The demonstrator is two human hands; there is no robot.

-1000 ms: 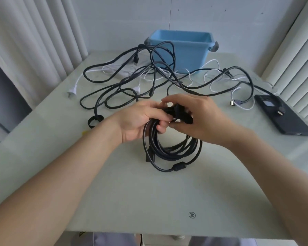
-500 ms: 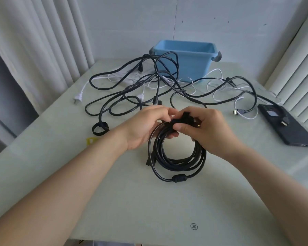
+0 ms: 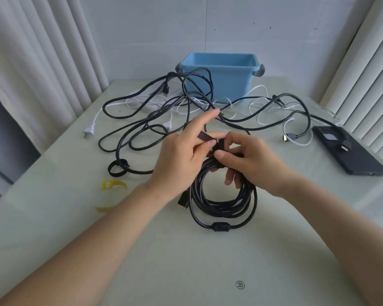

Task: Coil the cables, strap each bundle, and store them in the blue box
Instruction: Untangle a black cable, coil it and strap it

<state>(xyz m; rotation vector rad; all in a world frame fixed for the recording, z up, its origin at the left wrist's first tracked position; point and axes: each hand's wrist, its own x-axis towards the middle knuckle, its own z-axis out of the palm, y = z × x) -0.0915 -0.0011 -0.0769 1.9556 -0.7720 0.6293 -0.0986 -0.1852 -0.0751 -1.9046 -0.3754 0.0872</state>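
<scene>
Head view shows the left hand [image 3: 181,155] pinching the free end of a dark strap [image 3: 205,136] between thumb and middle fingers, with the index finger stretched out forward. The right hand [image 3: 248,160] is curled around the top of the coiled black cable [image 3: 223,202], thumb pressing where the strap goes around the turns. Half a second ago both hands were closed tight together on this same spot and no strap end was visible; now the left hand has drawn the end out to the left, away from the right hand. I judge that the strap is already passed around the bundle and is being pulled tight, but it is not yet fastened. The coil hangs from the right hand, and its lower part rests on the table [image 3: 186,261] just in front of the person. Behind the hands many loose cables [image 3: 142,129], black and white, lie tangled. A black strap loop [image 3: 117,168] and a yellow strap [image 3: 113,186] wait at the left. The blue box [image 3: 221,71] stands at the far edge; no bundle shows in it, though its floor is hidden. A dark flat device [image 3: 349,153] lies at the right.
</scene>
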